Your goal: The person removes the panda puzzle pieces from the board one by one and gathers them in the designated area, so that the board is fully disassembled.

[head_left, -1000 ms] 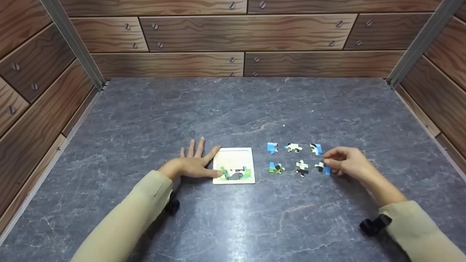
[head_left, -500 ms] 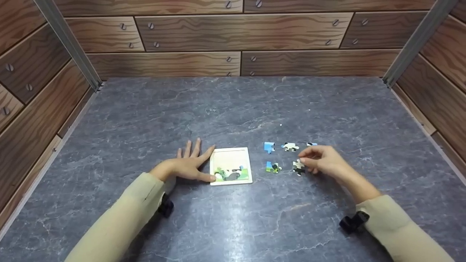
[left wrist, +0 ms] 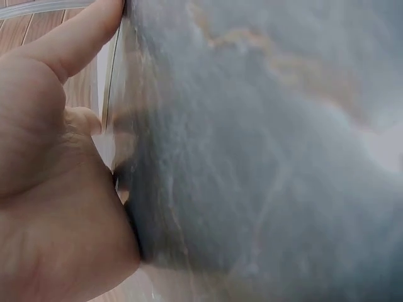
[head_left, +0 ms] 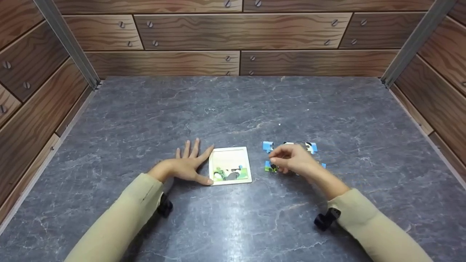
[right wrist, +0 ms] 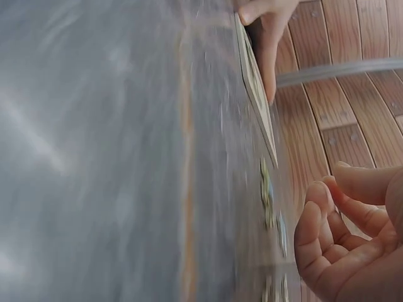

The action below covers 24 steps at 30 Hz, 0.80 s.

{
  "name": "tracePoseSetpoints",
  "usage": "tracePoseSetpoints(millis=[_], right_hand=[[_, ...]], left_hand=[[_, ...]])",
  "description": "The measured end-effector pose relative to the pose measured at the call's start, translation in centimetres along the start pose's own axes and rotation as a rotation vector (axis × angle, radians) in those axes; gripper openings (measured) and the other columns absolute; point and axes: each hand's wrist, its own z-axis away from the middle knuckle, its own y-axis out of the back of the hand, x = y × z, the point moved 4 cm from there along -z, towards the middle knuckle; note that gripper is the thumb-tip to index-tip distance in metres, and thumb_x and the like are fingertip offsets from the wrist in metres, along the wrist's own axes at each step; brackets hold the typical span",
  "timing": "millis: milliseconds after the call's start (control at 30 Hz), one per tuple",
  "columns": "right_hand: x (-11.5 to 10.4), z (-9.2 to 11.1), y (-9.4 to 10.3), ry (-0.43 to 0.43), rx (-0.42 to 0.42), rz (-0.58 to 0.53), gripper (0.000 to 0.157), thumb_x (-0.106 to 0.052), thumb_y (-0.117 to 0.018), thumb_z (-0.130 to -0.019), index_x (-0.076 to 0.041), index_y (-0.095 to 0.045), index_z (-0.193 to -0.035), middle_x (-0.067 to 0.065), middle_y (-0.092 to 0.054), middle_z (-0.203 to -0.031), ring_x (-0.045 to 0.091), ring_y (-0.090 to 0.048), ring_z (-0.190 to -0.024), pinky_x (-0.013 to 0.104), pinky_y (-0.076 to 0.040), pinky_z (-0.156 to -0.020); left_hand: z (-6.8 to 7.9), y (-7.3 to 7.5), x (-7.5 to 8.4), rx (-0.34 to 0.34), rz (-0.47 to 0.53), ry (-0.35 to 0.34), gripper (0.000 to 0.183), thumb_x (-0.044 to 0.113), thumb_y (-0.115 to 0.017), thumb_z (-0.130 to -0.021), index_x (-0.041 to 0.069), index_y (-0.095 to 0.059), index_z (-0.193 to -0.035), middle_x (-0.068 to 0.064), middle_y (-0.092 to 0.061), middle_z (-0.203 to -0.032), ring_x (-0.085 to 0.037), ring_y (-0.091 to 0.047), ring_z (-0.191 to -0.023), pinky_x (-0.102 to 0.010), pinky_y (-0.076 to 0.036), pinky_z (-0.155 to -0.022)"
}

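Observation:
My left hand (head_left: 186,168) lies spread beside a small pale puzzle tray (head_left: 230,150), its thumb at the lower left corner and index finger at the upper left one. Fitted pieces along the tray's lower part show a green, white and grey picture. My right hand (head_left: 295,159) hovers over the loose puzzle pieces, fingers loosely bent, nothing visible between thumb and fingertips in the right wrist view. Under its fingertips is a blue and green piece (head_left: 267,166). A blue piece (head_left: 267,146) lies behind it and a blue and white piece (head_left: 312,147) farther right. The hand partly hides other pieces.
All this rests on a grey marbled tabletop (head_left: 182,105). Wood-patterned walls (head_left: 240,32) enclose the back and sides, with metal posts at the back corners. Black wrist cameras (head_left: 327,219) sit at both sleeves.
My right hand has moved left across the loose pieces, from the rightmost column to the leftmost. The pieces it passed stay on the table. My left hand stays at the tray.

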Motion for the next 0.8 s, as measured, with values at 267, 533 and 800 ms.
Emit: tracePoseSetpoints(millis=[267,533,800], right_hand=[[-1.4,-1.1,-3.1,0.063,-0.066,-0.022,0.021,-0.007,-0.065,-0.086,0.007,-0.063,-0.102,0.016,-0.062,-0.084,0.017,-0.057,-0.062,0.027,-0.049,-0.056],[-2.5,-1.8,-5.8,0.087,-0.124,-0.051,0.021,-0.007,-0.065,-0.085,0.006,-0.063,-0.101,0.015,-0.062,-0.083,0.017,-0.056,-0.062,0.027,-0.049,-0.056],[-3.7,-2.6,-7.8,0.07,-0.157,-0.075,0.023,-0.005,-0.063,-0.087,0.01,-0.061,-0.104,0.015,-0.061,-0.087,0.016,-0.058,-0.061,0.031,-0.051,-0.056]], left_hand=[[0.1,-0.1,-0.1,-0.002,0.004,-0.005,0.108,0.069,-0.059,-0.074,0.032,0.01,-0.148,-0.014,0.035,-0.145,-0.035,0.035,-0.128,-0.059,0.019,-0.1],[0.1,-0.2,-0.1,-0.014,0.016,0.007,0.11,0.069,-0.06,-0.073,0.033,0.012,-0.148,-0.013,0.037,-0.144,-0.034,0.037,-0.127,-0.059,0.02,-0.099],[-0.2,-0.2,-0.1,-0.025,0.006,0.028,0.111,0.07,-0.059,-0.072,0.033,0.012,-0.148,-0.013,0.036,-0.144,-0.034,0.037,-0.127,-0.059,0.019,-0.099]])
